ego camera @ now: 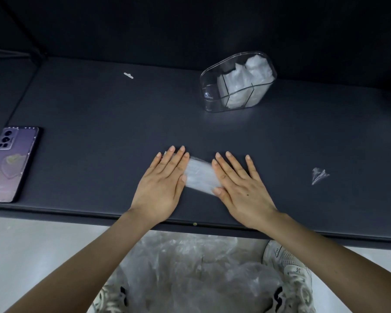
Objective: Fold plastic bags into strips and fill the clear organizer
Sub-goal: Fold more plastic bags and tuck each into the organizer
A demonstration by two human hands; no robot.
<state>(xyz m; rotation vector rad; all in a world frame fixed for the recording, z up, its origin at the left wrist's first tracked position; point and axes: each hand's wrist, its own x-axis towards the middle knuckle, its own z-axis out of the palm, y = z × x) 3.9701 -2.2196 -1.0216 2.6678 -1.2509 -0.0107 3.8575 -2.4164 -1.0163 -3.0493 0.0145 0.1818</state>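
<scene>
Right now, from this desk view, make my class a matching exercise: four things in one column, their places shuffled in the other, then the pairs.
1 phone
2 clear organizer
3 folded bag
4 plastic scrap

A pressed flat under left hand and right hand
B left edge of the table
C back of the table, partly filled
D alone, right of the hands

Pairs: 1-B, 2-C, 3-A, 4-D

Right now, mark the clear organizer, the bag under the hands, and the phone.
clear organizer [210, 99]: head view, bare front wall at its lower left.
plastic bag [199, 175]: head view, uncovered middle of the flattened strip.
phone [9, 163]: head view, centre of its purple back.
</scene>
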